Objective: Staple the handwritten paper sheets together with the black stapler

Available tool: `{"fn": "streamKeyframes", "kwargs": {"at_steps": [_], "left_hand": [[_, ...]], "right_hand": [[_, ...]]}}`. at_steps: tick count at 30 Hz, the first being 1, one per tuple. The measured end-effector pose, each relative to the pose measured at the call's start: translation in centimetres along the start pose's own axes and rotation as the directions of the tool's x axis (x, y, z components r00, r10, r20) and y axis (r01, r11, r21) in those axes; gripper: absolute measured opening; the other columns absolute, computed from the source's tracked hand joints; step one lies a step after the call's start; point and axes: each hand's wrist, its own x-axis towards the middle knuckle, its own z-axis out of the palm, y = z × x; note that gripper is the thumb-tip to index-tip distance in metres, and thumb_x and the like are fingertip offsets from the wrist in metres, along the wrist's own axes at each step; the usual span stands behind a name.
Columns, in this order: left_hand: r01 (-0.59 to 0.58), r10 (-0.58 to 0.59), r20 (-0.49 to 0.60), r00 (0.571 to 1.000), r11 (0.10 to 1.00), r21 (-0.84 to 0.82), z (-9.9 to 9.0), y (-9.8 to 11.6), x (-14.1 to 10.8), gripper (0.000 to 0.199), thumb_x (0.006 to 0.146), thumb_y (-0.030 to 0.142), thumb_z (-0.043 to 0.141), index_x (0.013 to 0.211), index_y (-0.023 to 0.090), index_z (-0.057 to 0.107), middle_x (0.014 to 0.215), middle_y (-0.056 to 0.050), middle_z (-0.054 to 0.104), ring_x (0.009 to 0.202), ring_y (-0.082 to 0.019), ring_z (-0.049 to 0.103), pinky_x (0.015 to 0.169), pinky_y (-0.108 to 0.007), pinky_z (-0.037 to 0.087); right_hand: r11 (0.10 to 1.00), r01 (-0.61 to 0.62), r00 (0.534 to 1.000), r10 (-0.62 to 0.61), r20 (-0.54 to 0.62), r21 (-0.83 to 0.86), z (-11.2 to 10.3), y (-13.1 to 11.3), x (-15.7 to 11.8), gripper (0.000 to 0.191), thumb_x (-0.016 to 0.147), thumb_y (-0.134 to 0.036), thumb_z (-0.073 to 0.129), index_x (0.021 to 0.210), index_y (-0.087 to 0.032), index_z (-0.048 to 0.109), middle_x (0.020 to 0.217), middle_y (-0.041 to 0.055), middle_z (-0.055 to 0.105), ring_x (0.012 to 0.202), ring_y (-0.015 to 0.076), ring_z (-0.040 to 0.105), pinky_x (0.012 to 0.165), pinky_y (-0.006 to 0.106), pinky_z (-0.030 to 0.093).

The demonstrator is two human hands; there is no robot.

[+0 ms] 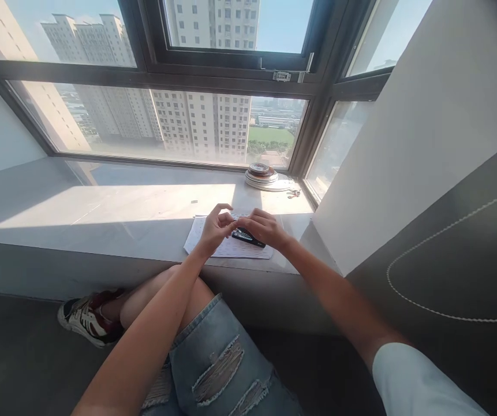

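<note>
A black stapler (248,237) rests on white sheets of paper with handwriting (231,249) near the front edge of the windowsill. My left hand (217,227) is at the stapler's left end, thumb and index finger pinched together; whatever lies between them is too small to make out. From the right, my right hand (262,225) reaches over the stapler, its fingers bent and closed, fingertips meeting those of my left hand. My right hand hides the stapler's upper part.
Stacked round plates or discs (262,178) stand by the window corner, with small keys or metal pieces (294,194) beside them. A small staple strip-like piece (194,201) lies on the sill (101,231). A beaded cord (389,271) hangs at right.
</note>
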Motion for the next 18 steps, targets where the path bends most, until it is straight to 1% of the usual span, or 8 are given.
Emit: {"fn": "streamKeyframes", "kwargs": {"at_steps": [2, 4, 6, 9, 12, 14, 15, 18], "left_hand": [[0.018, -0.018, 0.011, 1.0, 1.0, 0.004, -0.3, -0.2, 0.5, 0.073, 0.084, 0.069, 0.09, 0.13, 0.028, 0.052, 0.096, -0.001, 0.071, 0.061, -0.014, 0.063, 0.053, -0.025, 0.05], [0.021, -0.019, -0.048, 0.999, 0.999, 0.038, -1.1, -0.6, 1.1, 0.059, 0.095, 0.066, 0.079, 0.13, 0.027, 0.051, 0.103, -0.004, 0.073, 0.059, -0.013, 0.063, 0.052, -0.026, 0.051], [0.04, -0.01, -0.194, 0.981, 0.988, 0.152, -2.6, -1.1, 2.0, 0.037, 0.103, 0.054, 0.071, 0.118, 0.025, 0.056, 0.093, -0.003, 0.071, 0.056, -0.013, 0.06, 0.049, -0.025, 0.048], [0.157, 0.012, -0.419, 0.908, 0.916, 0.368, -6.1, -2.1, 3.5, 0.012, 0.102, 0.033, 0.067, 0.106, 0.023, 0.06, 0.078, -0.002, 0.068, 0.057, -0.016, 0.062, 0.049, -0.024, 0.046], [0.225, 0.086, -0.495, 0.865, 0.815, 0.534, -10.2, -3.3, 5.4, 0.01, 0.1, 0.018, 0.059, 0.107, 0.023, 0.064, 0.077, -0.003, 0.071, 0.066, -0.021, 0.07, 0.059, -0.029, 0.052], [0.302, 0.108, -0.539, 0.835, 0.728, 0.615, -12.7, -4.3, 6.7, 0.019, 0.099, 0.013, 0.053, 0.109, 0.023, 0.067, 0.081, -0.006, 0.074, 0.074, -0.025, 0.074, 0.068, -0.033, 0.056], [0.345, 0.105, -0.541, 0.834, 0.666, 0.661, -13.8, -4.8, 7.5, 0.023, 0.098, 0.012, 0.052, 0.11, 0.023, 0.068, 0.084, -0.007, 0.075, 0.082, -0.026, 0.075, 0.075, -0.035, 0.058], [0.382, 0.091, -0.532, 0.842, 0.596, 0.706, -15.9, -5.8, 9.5, 0.021, 0.088, 0.007, 0.061, 0.097, 0.023, 0.071, 0.101, -0.011, 0.077, 0.114, -0.032, 0.072, 0.102, -0.042, 0.054]], "right_hand": [[0.994, -0.105, 0.994, 0.105, -0.005, -0.026, -0.6, 1.8, -0.6, 0.016, 0.113, -0.029, 0.062, 0.117, -0.026, 0.077, 0.095, 0.0049, 0.079, 0.08, 0.022, 0.065, 0.072, 0.037, 0.056], [0.951, -0.305, 0.949, 0.299, -0.098, -0.054, -1.6, 4.5, -1.6, 0.019, 0.111, -0.037, 0.064, 0.109, -0.024, 0.078, 0.089, 0.0063, 0.078, 0.078, 0.0233, 0.066, 0.07, 0.038, 0.055], [0.838, -0.543, 0.834, 0.53, -0.156, -0.058, -2.8, 7.5, -3.3, 0.028, 0.109, -0.045, 0.066, 0.097, -0.022, 0.078, 0.09, 0.0084, 0.078, 0.075, 0.024, 0.066, 0.074, 0.041, 0.056], [0.651, -0.756, 0.655, 0.749, -0.1, -0.073, -4.0, 11.0, -6.7, 0.036, 0.1, -0.052, 0.072, 0.078, -0.022, 0.074, 0.084, 0.0087, 0.078, 0.067, 0.0242, 0.064, 0.073, 0.042, 0.054], [0.526, -0.846, 0.532, 0.844, -0.067, -0.089, -4.2, 12.9, -9.9, 0.037, 0.092, -0.05, 0.075, 0.07, -0.022, 0.073, 0.073, 0.0072, 0.075, 0.064, 0.0242, 0.064, 0.072, 0.041, 0.053], [0.509, -0.855, 0.515, 0.857, -0.033, -0.101, -4.0, 13.5, -11.3, 0.029, 0.089, -0.044, 0.076, 0.07, -0.022, 0.075, 0.074, 0.0064, 0.076, 0.064, 0.0236, 0.065, 0.072, 0.04, 0.052], [0.508, -0.854, 0.511, 0.86, 0.005, -0.116, -3.8, 13.8, -11.8, 0.024, 0.087, -0.04, 0.077, 0.071, -0.022, 0.076, 0.075, 0.0062, 0.077, 0.065, 0.0233, 0.065, 0.073, 0.039, 0.052], [0.491, -0.854, 0.474, 0.871, 0.131, -0.173, -3.4, 14.5, -12.6, 0.009, 0.08, -0.028, 0.077, 0.073, -0.022, 0.076, 0.078, 0.0054, 0.079, 0.065, 0.0222, 0.065, 0.075, 0.038, 0.051]]}}
